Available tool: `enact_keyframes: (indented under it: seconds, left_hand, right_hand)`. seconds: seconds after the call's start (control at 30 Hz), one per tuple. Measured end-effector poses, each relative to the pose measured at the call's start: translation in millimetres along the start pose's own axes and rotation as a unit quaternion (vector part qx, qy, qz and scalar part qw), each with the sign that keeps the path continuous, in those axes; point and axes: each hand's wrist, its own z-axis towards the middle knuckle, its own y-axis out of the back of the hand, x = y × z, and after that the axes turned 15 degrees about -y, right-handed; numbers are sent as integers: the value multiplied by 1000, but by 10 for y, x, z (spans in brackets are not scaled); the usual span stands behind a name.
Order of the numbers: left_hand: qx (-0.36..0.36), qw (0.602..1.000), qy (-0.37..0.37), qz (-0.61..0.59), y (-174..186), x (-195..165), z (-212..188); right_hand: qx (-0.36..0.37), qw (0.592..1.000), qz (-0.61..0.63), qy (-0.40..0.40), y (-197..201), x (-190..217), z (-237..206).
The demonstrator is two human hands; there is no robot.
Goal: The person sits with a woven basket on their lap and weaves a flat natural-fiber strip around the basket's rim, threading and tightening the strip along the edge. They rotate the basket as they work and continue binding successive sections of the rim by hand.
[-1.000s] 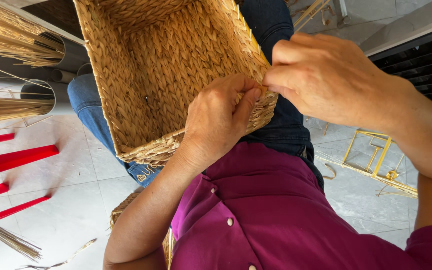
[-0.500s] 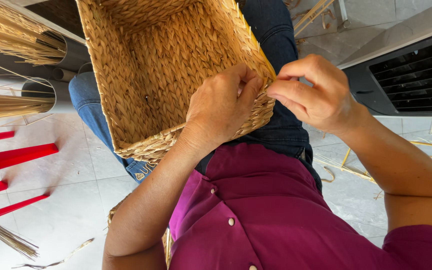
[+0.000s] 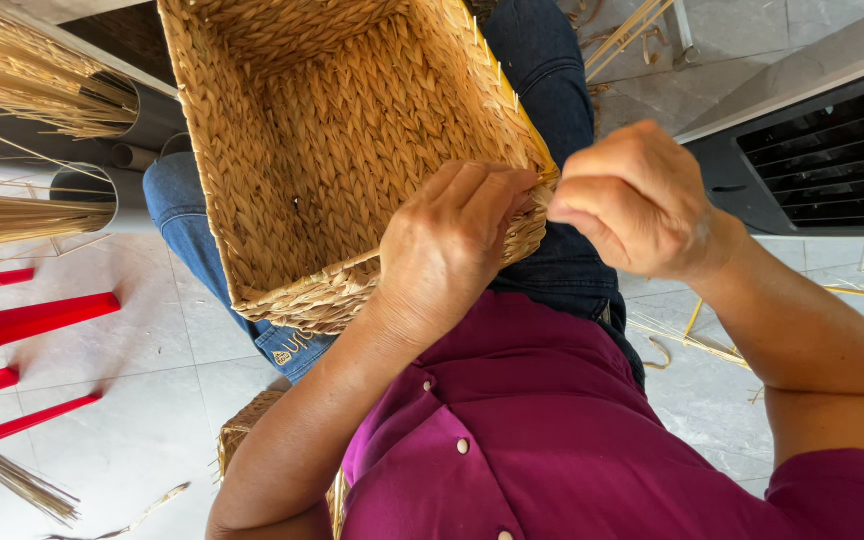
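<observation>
The rectangular woven basket lies on the lap, mouth facing up, long axis running away from the body. Left hand clamps its near corner; right hand, beside that corner, pinches a strand.

A golden-tan plaited basket, blue jeans, a magenta shirt, a red stool.
</observation>
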Motion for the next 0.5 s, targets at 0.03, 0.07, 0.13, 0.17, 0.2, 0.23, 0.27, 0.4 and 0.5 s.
enact_keyframes:
  seconds: [0.03,0.07,0.13,0.17,0.2,0.23,0.27,0.4,0.5]
  left_hand:
    - [-5,1000,-11,15,-1,-8,0]
    - [0,1000,-3,17,10,-16,1]
    - [7,1000,7,19,20,-31,27]
    - [-4,999,17,29,15,-35,49]
    - [-14,999,29,39,-5,-54,75]
    - [-22,998,43,48,-19,-71,93]
    - [-15,998,43,44,-12,-75,102]
    - [-28,998,2,49,40,-73,84]
    - [-22,998,-28,48,88,-82,37]
  right_hand:
    - [-2,1000,-9,12,2,-3,68]
    - [-5,1000,6,-6,-34,-5,135]
    - [-13,999,31,-40,-114,-21,237]
    - [-3,994,76,-81,-159,-33,269]
    - [9,985,122,-122,-204,-30,271]
    - [22,972,168,-165,-244,-35,264]
    - [33,950,242,-194,-284,-70,271]
    - [-6,845,436,-310,-433,-400,403]
    - [-78,778,456,-425,-600,-862,732]
